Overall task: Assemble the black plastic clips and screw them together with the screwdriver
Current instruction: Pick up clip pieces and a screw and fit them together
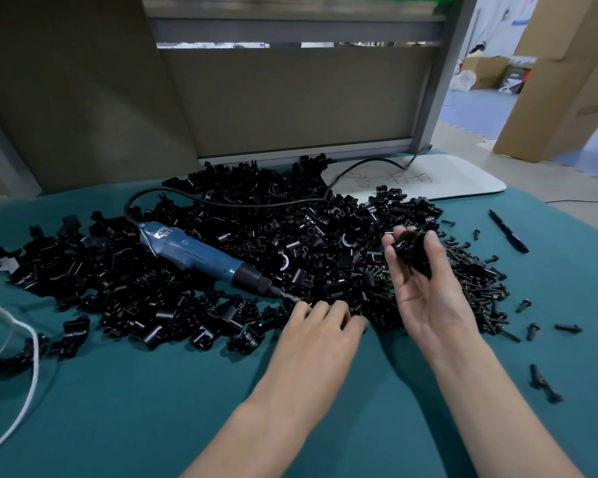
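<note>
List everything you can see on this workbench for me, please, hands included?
Clips: too many to count, black, one big heap across the cloth.
Screws: many, black, piled right of the clips, a few strays.
Electric screwdriver: one, blue, lying on the clips, black cord behind.
Pen: one, black, far right.
White board: one, scribbled, back right.
White cord: one, left edge.
Cloth: one, teal, covering the table.
Left hand: fingers on the pile's near edge.
Right hand: palm up, holding black parts.
</note>
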Demonstrator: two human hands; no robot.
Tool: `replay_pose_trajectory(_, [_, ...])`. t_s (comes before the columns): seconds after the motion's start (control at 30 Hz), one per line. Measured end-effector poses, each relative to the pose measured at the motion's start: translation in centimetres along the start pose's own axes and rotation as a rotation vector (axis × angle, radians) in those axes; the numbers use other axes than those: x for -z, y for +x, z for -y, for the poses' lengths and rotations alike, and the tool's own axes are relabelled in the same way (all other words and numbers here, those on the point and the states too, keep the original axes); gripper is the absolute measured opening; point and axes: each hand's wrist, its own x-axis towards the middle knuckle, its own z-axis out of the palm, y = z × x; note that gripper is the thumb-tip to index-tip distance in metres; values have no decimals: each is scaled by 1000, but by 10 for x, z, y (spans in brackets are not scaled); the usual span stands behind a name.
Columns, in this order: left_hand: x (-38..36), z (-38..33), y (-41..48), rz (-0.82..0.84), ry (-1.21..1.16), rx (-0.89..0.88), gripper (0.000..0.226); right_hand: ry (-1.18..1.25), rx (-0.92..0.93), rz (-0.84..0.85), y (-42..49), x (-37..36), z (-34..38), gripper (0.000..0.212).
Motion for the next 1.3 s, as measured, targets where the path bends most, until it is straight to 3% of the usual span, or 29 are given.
replay_pose_trajectory(0.1, [-2,2,-1,-9,25,-18,52,-80,-16,33,-1,-1,-4,26])
replay_pose_trajectory(0.2, [5,11,2,-72,24,4,36,-168,-44,77,-2,-3,-11,28])
replay_pose_trajectory(0.27, [19,23,8,-147,-327,166,19,-214,-63,110,-3,-4,-17,32])
replay_pose_trajectory(0.37, [47,41,17,-348,-1000,475,12,-304,-88,177,-7,-5,-28,31])
replay_pose_trajectory(0.47, [61,49,19,-456,-1260,555,10,-442,-88,270,-14,-8,-38,30])
replay_pose_trajectory(0.63, [57,48,16,-380,-1165,546,12,-620,-64,344,-19,-8,-43,52])
replay_pose_trajectory(0.73, [57,49,15,-374,-1182,547,12,-669,-51,361,-20,-8,-44,54])
replay_pose_trajectory(1.07, [51,52,16,-336,-1250,557,6,-766,-14,389,-21,-8,-42,50])
replay_pose_trajectory(1.3, [41,49,18,-305,-1305,614,8,-844,39,418,-27,-12,-42,24])
